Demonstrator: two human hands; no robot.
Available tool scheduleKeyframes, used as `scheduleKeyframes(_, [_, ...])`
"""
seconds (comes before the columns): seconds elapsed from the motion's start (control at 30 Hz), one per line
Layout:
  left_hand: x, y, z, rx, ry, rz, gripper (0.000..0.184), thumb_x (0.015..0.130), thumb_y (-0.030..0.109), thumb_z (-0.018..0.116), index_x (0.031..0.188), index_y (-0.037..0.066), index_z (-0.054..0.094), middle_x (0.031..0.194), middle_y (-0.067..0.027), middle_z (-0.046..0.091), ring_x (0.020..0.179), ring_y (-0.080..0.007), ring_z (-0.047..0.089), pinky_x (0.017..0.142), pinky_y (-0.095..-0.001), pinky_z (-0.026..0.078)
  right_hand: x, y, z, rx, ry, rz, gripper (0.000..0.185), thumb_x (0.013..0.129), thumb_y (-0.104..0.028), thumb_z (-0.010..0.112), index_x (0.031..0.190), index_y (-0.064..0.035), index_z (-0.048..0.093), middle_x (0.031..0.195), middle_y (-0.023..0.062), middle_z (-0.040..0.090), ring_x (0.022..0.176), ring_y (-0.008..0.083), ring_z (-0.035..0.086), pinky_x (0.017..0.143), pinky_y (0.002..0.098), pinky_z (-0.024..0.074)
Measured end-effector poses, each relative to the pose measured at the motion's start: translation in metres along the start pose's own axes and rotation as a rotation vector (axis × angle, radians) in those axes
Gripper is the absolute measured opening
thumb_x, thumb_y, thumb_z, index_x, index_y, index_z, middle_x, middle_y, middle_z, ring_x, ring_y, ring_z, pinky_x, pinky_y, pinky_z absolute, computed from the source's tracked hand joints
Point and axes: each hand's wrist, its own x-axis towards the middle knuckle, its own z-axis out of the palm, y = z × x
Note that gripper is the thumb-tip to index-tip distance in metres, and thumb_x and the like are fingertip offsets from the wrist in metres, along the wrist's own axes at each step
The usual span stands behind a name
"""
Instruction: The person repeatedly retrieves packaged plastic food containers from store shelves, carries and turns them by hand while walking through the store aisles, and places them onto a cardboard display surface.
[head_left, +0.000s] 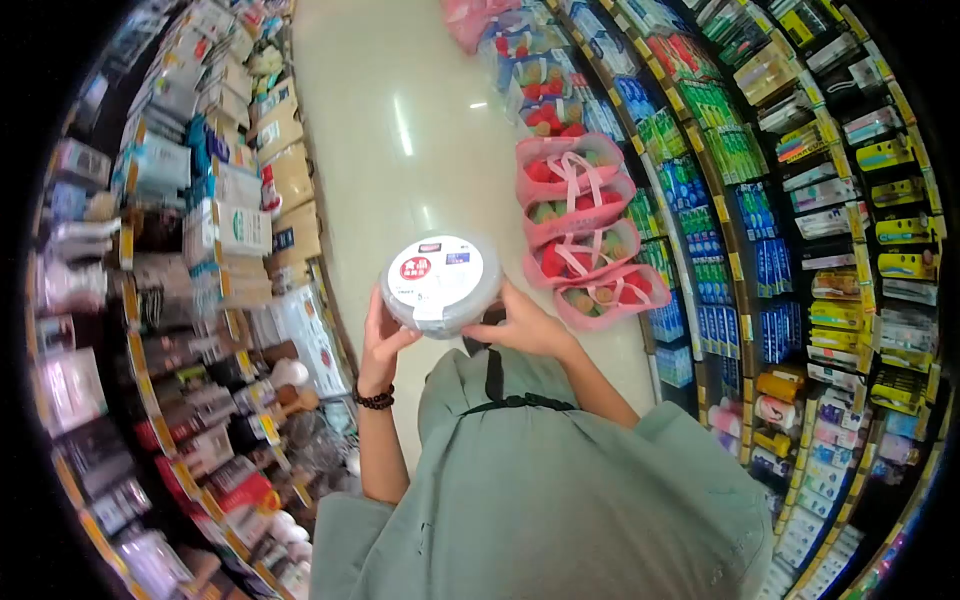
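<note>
A round, clear plastic container (432,284) with a white label and a red emblem on its lid is held out in front of the body. My left hand (381,340), with a dark bead bracelet at the wrist, grips its left side. On the right side, my right hand (520,322) holds the same container, thumb near its lower edge. What is inside the container cannot be made out under the label.
Shelves of boxed and packaged goods (240,228) line the left side. Along the right stand shelves of toothpaste and toothbrush packs (708,200). Pink bags (590,210) with red and green contents sit on the floor (400,60) before the right shelves.
</note>
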Motion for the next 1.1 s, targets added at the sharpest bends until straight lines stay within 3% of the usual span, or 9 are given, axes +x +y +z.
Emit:
scheduleKeyframes(0.27, [0.175, 0.009, -0.026, 0.016, -0.039, -0.123, 0.091, 0.076, 0.017, 0.074, 0.153, 0.002, 0.028, 0.148, -0.0139, 0.043, 0.139, -0.0273, 0.039, 0.117, -0.0426, 0.028, 0.151, 0.027, -0.083, 0.119, 0.057, 0.027, 0.096, 0.078, -0.031, 0.085, 0.151, -0.0028, 0.029, 0.14, 0.0148, 0.048, 0.126, 0.0261, 0.051, 0.098, 0.0401, 0.0491])
scheduleKeyframes(0.37, [0.25, 0.024, -0.031, 0.162, -0.043, -0.188, 0.093, 0.08, 0.013, 0.077, 0.154, 0.004, 0.022, 0.148, -0.012, 0.041, 0.139, -0.0262, 0.039, 0.115, -0.0433, 0.032, 0.227, 0.02, -0.123, 0.246, 0.043, 0.085, 0.095, 0.08, -0.026, 0.083, 0.152, -0.0019, 0.026, 0.14, 0.0159, 0.048, 0.124, 0.0256, 0.053, 0.097, 0.0389, 0.05])
scheduleKeyframes(0.57, [0.423, 0.091, -0.074, 0.19, -0.085, -0.053, 0.092, 0.079, 0.009, 0.079, 0.152, 0.004, 0.023, 0.146, -0.0126, 0.042, 0.136, -0.0255, 0.043, 0.113, -0.043, 0.036, 0.403, -0.067, -0.208, 0.178, -0.041, -0.014, 0.096, 0.079, -0.022, 0.084, 0.151, -0.0001, 0.024, 0.137, 0.0177, 0.051, 0.122, 0.026, 0.055, 0.096, 0.0385, 0.0512])
scheduleKeyframes(0.7, [0.514, 0.141, -0.09, 0.165, 0.024, 0.087, 0.091, 0.074, 0.004, 0.083, 0.148, 0.002, 0.031, 0.14, -0.0122, 0.048, 0.131, -0.0241, 0.048, 0.111, -0.041, 0.039, 0.508, -0.108, -0.236, 0.027, -0.068, -0.114, 0.097, 0.077, -0.02, 0.085, 0.151, -0.0002, 0.025, 0.139, 0.0156, 0.051, 0.124, 0.0274, 0.054, 0.1, 0.0413, 0.0495])
scheduleKeyframes(0.83, [0.589, 0.14, -0.135, 0.125, 0.088, 0.03, 0.094, 0.07, 0.002, 0.085, 0.147, 0.003, 0.031, 0.14, -0.0113, 0.048, 0.132, -0.0236, 0.047, 0.112, -0.0403, 0.039, 0.598, -0.121, -0.249, 0.056, -0.081, -0.121, 0.1, 0.078, -0.017, 0.084, 0.155, -0.0028, 0.021, 0.142, 0.0148, 0.047, 0.127, 0.0241, 0.049, 0.107, 0.04, 0.0431])
scheduleKeyframes(0.97, [0.667, 0.132, -0.196, 0.035, 0.097, -0.038, 0.099, 0.067, 0.002, 0.088, 0.147, 0.004, 0.03, 0.143, -0.0101, 0.046, 0.133, -0.0225, 0.046, 0.113, -0.0394, 0.038, 0.698, -0.124, -0.262, 0.096, -0.16, 0.004, 0.1, 0.077, -0.021, 0.086, 0.153, -0.0038, 0.024, 0.139, 0.0137, 0.049, 0.12, 0.0238, 0.054, 0.1, 0.039, 0.0461])
scheduleKeyframes(1.03, [0.712, 0.141, -0.224, 0.01, 0.117, -0.064, 0.098, 0.065, 0.002, 0.088, 0.146, 0.003, 0.032, 0.141, -0.0098, 0.048, 0.132, -0.0223, 0.047, 0.111, -0.0389, 0.04, 0.757, -0.13, -0.269, 0.031, -0.204, -0.024, 0.108, 0.079, -0.022, 0.085, 0.155, -0.0001, 0.013, 0.148, 0.0194, 0.042, 0.133, 0.0263, 0.045, 0.107, 0.0397, 0.0422])
scheduleKeyframes(1.1, [0.768, 0.164, -0.25, 0.036, 0.116, -0.022, 0.098, 0.064, 0.003, 0.09, 0.146, 0.002, 0.036, 0.139, -0.0097, 0.05, 0.13, -0.0215, 0.05, 0.11, -0.0385, 0.041, 0.817, -0.163, -0.281, -0.111, -0.221, 0.055, 0.107, 0.079, -0.02, 0.085, 0.156, -0.0009, 0.012, 0.151, 0.0183, 0.038, 0.134, 0.0263, 0.044, 0.108, 0.0413, 0.0426])
